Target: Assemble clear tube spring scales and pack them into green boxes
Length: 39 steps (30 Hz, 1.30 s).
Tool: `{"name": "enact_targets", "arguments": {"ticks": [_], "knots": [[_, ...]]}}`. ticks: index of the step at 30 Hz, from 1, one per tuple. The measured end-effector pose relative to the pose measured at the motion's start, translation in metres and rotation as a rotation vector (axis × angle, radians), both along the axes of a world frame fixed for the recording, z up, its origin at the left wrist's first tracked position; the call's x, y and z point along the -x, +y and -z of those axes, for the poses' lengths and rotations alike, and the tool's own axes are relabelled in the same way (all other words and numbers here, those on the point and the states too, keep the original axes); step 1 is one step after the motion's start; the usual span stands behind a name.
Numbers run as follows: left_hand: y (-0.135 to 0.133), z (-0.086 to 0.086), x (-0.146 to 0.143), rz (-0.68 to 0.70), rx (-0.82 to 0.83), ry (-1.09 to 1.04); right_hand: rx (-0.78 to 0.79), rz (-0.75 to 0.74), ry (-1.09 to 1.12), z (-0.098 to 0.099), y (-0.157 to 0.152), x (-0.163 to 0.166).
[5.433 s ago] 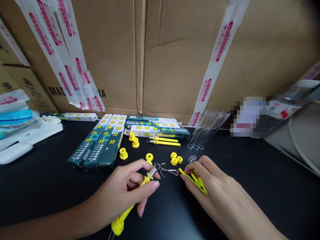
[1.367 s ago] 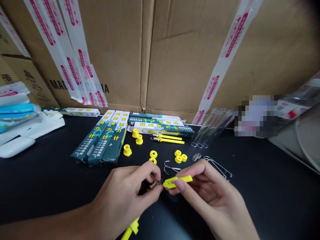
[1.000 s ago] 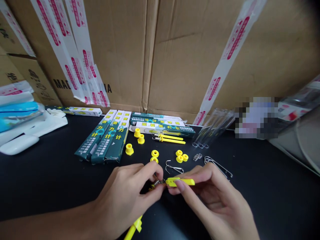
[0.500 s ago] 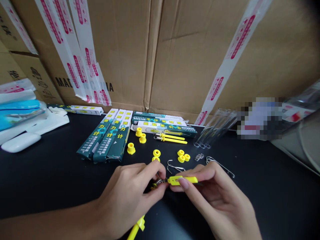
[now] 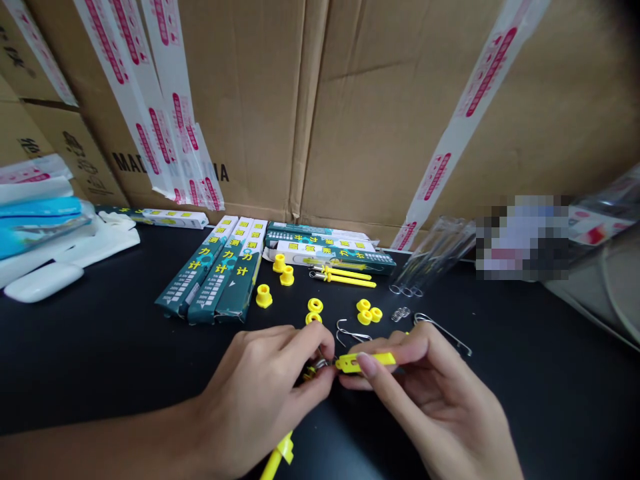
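Two bare hands meet low in the centre, over a black table (image 5: 100, 393). The left hand (image 5: 265, 380) comes in from the left, thumb and forefinger pinched narrow around a small metal spring (image 5: 322, 364), which the fingertips partly hide. A yellow rod (image 5: 271, 465) shows below this hand, slanting down to the bottom edge; the hand covers its upper part. The right hand (image 5: 430, 393) holds a yellow clip (image 5: 370, 361) between thumb and fingers, lying nearly level, its left tip right at the end of the spring. Whether the two are joined, I cannot tell.

Just beyond the hands, metal hooks (image 5: 355, 335) lie on the table, and longer bent wires (image 5: 445, 333) lie behind the right hand. Behind these sit two yellow rings (image 5: 315, 305), a cluster of three small yellow caps (image 5: 365, 317) and some loose springs (image 5: 400, 314). Further back are three flanged yellow bushings (image 5: 264, 297), a pair of yellow rods with springs (image 5: 347, 281) lying side by side, and a group of clear tubes (image 5: 425, 267) leaning at the right.

Three green boxes (image 5: 220, 273) lie side by side at the left, with more boxes (image 5: 325, 247) lying crosswise behind. A white case (image 5: 44, 283) and a blue packet (image 5: 37, 223) are at the far left. Taped cardboard (image 5: 245, 100) fills the background.
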<state>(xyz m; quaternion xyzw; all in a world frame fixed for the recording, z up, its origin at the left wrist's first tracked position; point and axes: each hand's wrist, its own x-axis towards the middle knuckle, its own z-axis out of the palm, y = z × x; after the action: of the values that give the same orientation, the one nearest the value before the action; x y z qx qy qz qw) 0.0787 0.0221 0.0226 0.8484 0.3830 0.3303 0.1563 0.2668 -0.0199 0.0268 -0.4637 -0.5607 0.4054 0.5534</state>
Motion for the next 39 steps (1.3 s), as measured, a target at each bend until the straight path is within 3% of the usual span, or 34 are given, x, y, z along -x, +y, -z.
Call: {"name": "enact_targets", "arguments": {"ticks": [10,16,21,27,33,39], "knots": [[0.003,0.001,0.0,-0.034,0.089,-0.036,-0.38,0.071,-0.234,0.004,-0.004,-0.003],[0.005,-0.003,-0.003,-0.063,0.235,-0.037,-0.286,0.088,-0.276,0.004,-0.001,-0.004],[0.006,-0.006,-0.006,-0.088,0.299,-0.005,-0.121,0.083,-0.161,0.005,0.003,-0.002],[0.007,-0.007,-0.007,-0.104,0.355,0.03,-0.032,0.113,-0.062,0.004,0.003,0.003],[0.006,-0.008,-0.008,-0.105,0.343,0.042,-0.09,0.051,-0.178,0.007,0.007,-0.003],[0.007,-0.01,-0.008,-0.119,0.378,0.062,-0.32,0.025,-0.419,0.009,0.002,-0.005]]}}
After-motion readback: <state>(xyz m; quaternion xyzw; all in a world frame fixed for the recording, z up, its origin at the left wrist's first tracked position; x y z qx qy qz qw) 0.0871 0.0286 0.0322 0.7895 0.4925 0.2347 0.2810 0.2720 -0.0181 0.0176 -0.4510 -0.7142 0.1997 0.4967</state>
